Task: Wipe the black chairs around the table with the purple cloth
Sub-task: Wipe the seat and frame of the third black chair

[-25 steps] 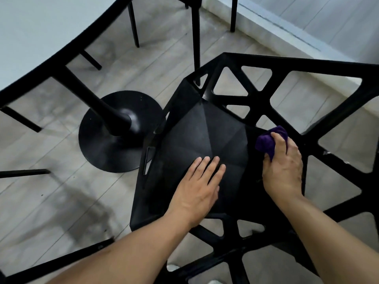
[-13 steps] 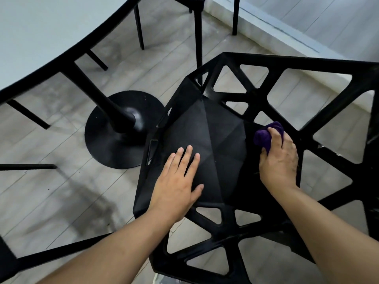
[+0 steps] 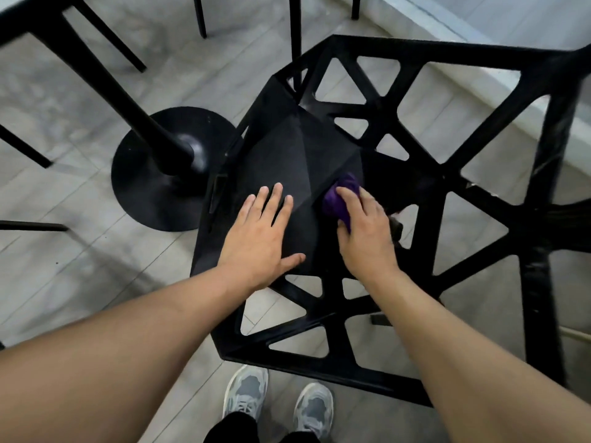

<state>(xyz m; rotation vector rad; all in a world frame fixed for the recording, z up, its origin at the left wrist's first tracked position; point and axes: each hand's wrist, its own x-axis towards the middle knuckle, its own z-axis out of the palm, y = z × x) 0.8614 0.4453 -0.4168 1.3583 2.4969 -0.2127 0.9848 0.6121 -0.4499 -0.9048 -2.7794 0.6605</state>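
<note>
The left hand lies flat on the black chair, fingers released; the right hand grasps the purple cloth mid-seat: overlap firm strokes.

Grey sneakers on pale plank floor; white ledge beyond.

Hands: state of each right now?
Left hand: open, flat on the chair seat.
Right hand: closed, grips the purple cloth against the seat.
</note>
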